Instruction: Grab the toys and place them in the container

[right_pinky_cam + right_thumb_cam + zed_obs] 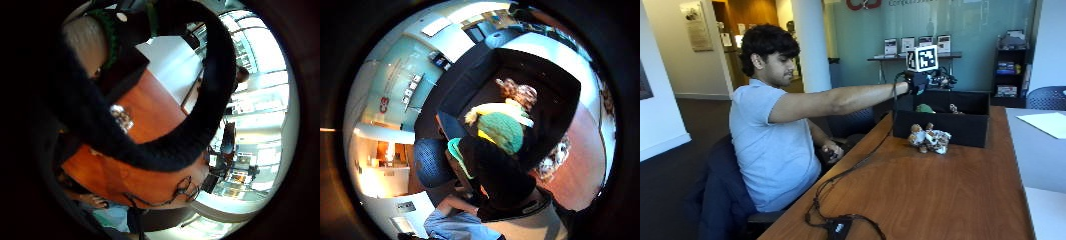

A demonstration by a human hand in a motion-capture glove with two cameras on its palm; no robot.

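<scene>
Outside view: a seated person at the left of the frame reached the gloved right hand [921, 81] out over a black container [943, 126] that stood on a brown wooden table [939, 190], right of centre. A green toy [925, 108] and a brown toy [953, 109] showed above the container's rim, inside it. A brown-and-white plush toy [929, 138] sat on the table just in front of the container's front wall. Whether the fingers were curled or straight could not be told from here.

Thumb side palm view: the green toy [504, 131] lay in the container [555, 95] at the centre of the frame, beside a cream toy [496, 110] and the brown toy [519, 93]. The plush toy [553, 159] lay on the table outside the container wall.

Little finger side palm view: a gloved finger [150, 145] arched across the frame over the table [150, 110]; the grip could not be told.
</scene>
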